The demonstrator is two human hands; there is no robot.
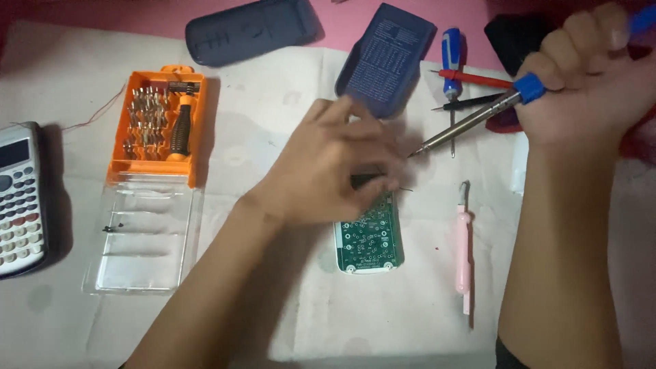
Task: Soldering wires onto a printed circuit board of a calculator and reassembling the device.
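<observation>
**Here: two hands at an opened calculator**

Centrally, the left hand (335,167) lies over the top end of a green circuit board (369,239), fingers pressed together on it; whether they pinch anything I cannot tell. The board is flat and rectangular, dotted with pale solder pads, in a white frame with rounded corners.

At two o'clock the right hand (588,75) is clenched in a fist around the blue grip of a soldering iron (471,123), whose slim metal shaft slants down towards the left hand, its tip just beside the fingers.

The surface (287,96) wears a creased white sheet. Open room lies at six o'clock below the board. At nine o'clock stands an orange bit case (160,123) with a clear ridged lid, and a grey calculator (20,198) at the far edge. A pink slender tool (465,253) lies at four o'clock; a dark blue back cover (386,58) at twelve.
</observation>
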